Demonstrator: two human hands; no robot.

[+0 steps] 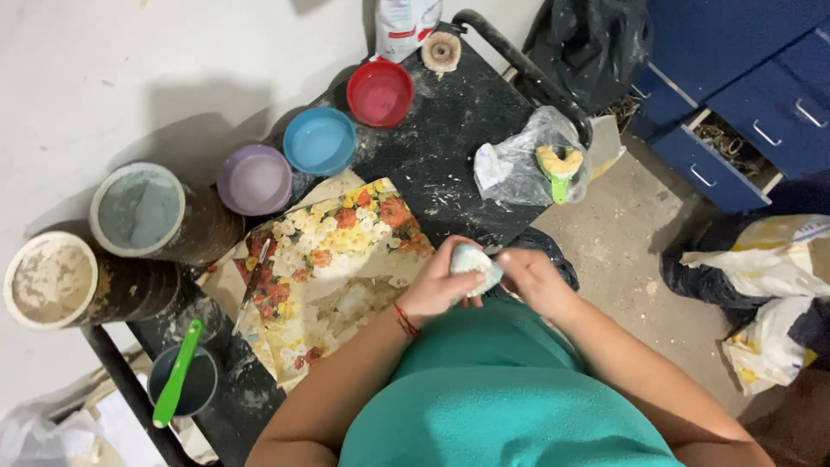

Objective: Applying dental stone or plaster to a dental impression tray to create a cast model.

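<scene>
Both hands, left hand (437, 290) and right hand (529, 278), pinch one pale plaster lump (472, 259); three coloured bowls (319, 140) sit on the bench (450, 147).

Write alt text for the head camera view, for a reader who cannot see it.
Seen from above, a person's left hand and right hand hold a small pale lump over a dusty black table. On it lie a flowered cloth, red, blue and purple bowls, and a plastic bag.
</scene>
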